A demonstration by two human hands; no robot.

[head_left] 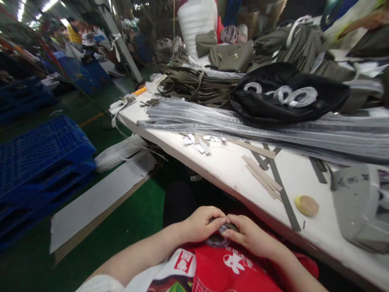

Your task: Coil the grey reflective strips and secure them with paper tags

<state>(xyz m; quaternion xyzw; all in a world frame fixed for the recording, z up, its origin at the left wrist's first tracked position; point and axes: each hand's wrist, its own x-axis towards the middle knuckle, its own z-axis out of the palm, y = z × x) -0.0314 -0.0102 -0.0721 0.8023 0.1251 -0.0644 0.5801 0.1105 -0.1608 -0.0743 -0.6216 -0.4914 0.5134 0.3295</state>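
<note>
Close together over my lap, my left hand (206,223) and my right hand (243,231) meet at the fingertips, thumbs and fingers pinched. Between them is a small coil of clear, plastic-looking cord (218,241), gripped by both hands. A bit of dark material shows by the fingers, partly covered by them. The coil hangs just above a red apron (231,269) with a white rabbit print. More clear coils (302,96) lie on a black bag (273,111) across the table.
The white table (225,172) slants along my right, carrying grey strips (282,194), beige strips (261,176), a yellow-edged round piece (306,205) and long translucent grey strips (206,117). A grey machine (352,207) stands at right. Blue pallets (45,162) are stacked left. A co-worker's arm (364,22) shows top right.
</note>
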